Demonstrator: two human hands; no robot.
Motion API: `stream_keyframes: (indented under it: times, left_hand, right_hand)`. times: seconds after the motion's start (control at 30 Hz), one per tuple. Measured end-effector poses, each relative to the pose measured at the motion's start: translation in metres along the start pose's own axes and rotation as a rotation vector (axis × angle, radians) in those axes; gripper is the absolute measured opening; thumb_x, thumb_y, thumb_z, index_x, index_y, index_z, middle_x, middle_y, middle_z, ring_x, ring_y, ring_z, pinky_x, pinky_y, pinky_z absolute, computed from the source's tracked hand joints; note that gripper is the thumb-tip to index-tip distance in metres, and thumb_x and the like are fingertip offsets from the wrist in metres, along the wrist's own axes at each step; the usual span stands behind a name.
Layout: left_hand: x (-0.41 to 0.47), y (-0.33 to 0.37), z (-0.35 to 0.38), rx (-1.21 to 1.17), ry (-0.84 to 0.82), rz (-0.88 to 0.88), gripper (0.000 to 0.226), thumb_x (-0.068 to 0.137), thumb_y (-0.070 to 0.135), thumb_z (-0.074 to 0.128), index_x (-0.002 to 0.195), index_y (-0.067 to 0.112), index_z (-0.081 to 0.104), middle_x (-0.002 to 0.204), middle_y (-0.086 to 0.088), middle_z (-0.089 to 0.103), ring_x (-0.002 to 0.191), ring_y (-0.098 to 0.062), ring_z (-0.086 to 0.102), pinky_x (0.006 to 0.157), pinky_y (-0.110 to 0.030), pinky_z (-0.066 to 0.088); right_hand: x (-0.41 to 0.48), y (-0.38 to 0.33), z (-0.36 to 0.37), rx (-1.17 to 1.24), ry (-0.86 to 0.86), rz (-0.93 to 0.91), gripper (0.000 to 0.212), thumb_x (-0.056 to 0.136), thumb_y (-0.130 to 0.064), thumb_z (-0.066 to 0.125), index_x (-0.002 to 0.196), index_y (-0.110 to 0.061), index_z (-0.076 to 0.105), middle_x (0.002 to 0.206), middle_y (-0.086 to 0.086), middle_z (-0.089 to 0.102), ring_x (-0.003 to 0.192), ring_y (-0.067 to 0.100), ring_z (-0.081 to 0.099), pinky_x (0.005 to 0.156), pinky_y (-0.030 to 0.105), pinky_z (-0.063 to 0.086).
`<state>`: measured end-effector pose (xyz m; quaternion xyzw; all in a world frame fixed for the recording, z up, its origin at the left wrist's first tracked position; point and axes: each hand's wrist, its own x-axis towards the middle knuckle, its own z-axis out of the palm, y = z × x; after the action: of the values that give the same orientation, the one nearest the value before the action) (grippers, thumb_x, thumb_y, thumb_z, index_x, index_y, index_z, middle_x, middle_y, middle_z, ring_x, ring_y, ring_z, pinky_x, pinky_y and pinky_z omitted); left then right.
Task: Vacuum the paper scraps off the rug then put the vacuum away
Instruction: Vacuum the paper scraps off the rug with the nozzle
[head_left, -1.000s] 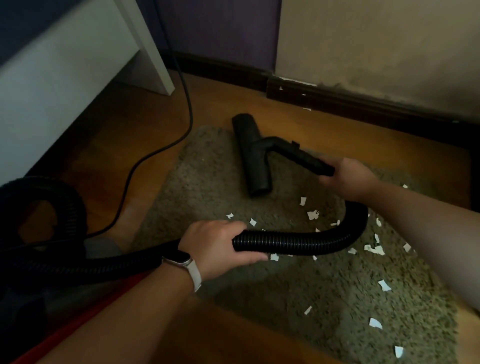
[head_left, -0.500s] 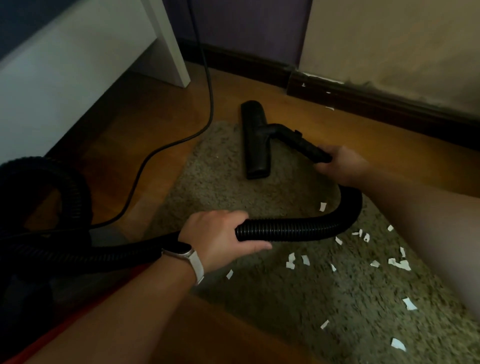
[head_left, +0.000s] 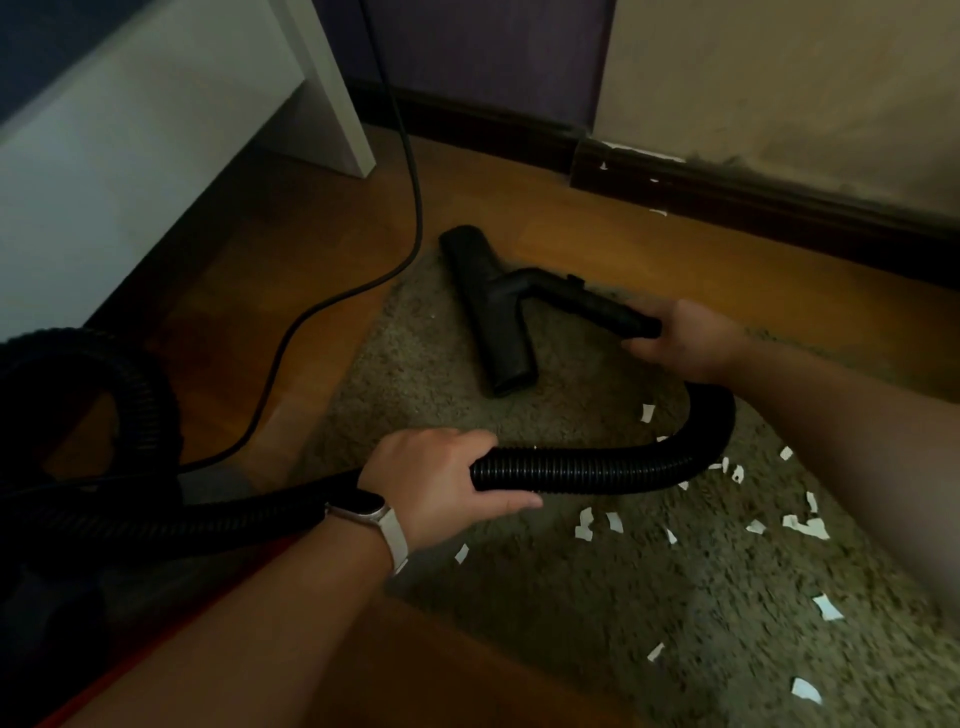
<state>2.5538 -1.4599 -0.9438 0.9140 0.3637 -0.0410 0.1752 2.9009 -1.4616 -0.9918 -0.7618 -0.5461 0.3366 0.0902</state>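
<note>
left hand (head_left: 441, 483): I see it gripping the hose (head_left: 597, 467)
right hand (head_left: 685, 338): gripping the neck of the nozzle (head_left: 493, 317)
nozzle: flat on the rug (head_left: 623, 623), far edge
paper scraps (head_left: 584, 530): on rug, near hose

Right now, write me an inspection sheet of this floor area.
Surface: shaggy rug on wooden floor.
Job's things: floor nozzle lies on the rug's far corner; ribbed hose curves over the rug; paper scraps scattered on the rug's right part.
Clutter: stray scrap on the floor by the baseboard.
Hands: left hand grips the hose; right hand grips the wand behind the nozzle.
Cables: black power cable runs across the floor, left of the rug.
Surroundings: white furniture at left; walls behind.
</note>
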Motion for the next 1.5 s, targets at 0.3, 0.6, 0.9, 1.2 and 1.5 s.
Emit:
stream_keyframes:
  times: [0.3,0.6,0.9,1.2,1.5]
  left_hand:
    - [0.008,0.012,-0.004,0.001,0.051,0.025,0.065,0.071,0.095,0.032,0.083,0.036,0.056,0.065,0.014,0.052,0.059,0.000,0.051,0.053,-0.025,0.048]
    - [-0.010,0.008,0.005,-0.011,0.024,0.050,0.064,0.070,0.096,0.035,0.085,0.037,0.056,0.065,0.017,0.051,0.059,0.004,0.048,0.051,-0.017,0.034]
    - [-0.044,0.012,-0.010,0.007,-0.014,0.154,0.075,0.069,0.098,0.024,0.087,0.034,0.058,0.071,0.013,0.057,0.064,-0.002,0.056,0.054,-0.024,0.047]
    - [-0.089,0.010,0.005,0.129,-0.069,0.187,0.067,0.072,0.095,0.027,0.084,0.034,0.050,0.072,0.014,0.053,0.063,-0.006,0.054,0.051,-0.025,0.040]
    - [-0.125,-0.004,0.005,0.265,-0.156,0.120,0.082,0.055,0.105,0.009,0.077,0.033,0.040,0.073,0.013,0.053,0.065,-0.010,0.055,0.056,-0.029,0.044]
  right_hand:
    - [-0.006,0.023,-0.017,0.026,0.056,0.090,0.044,0.094,-0.033,0.065,0.136,-0.037,0.053,0.094,-0.003,0.064,0.082,0.015,0.061,0.063,0.031,0.047]
    - [-0.015,-0.005,-0.002,-0.064,-0.077,-0.022,0.042,0.095,-0.032,0.063,0.135,-0.038,0.052,0.085,-0.006,0.063,0.072,0.012,0.062,0.056,0.026,0.041]
    - [-0.063,-0.030,0.004,-0.109,-0.144,-0.143,0.045,0.094,-0.028,0.063,0.137,-0.035,0.051,0.083,-0.006,0.064,0.071,0.014,0.064,0.064,0.032,0.050]
    - [-0.121,-0.033,0.028,-0.211,-0.168,-0.173,0.033,0.091,-0.032,0.062,0.123,-0.037,0.056,0.072,-0.008,0.062,0.060,0.005,0.059,0.058,0.031,0.046]
    - [-0.153,-0.050,0.064,-0.378,-0.147,-0.194,0.061,0.092,-0.044,0.058,0.149,-0.040,0.036,0.074,-0.013,0.058,0.065,0.008,0.057,0.061,0.031,0.048]
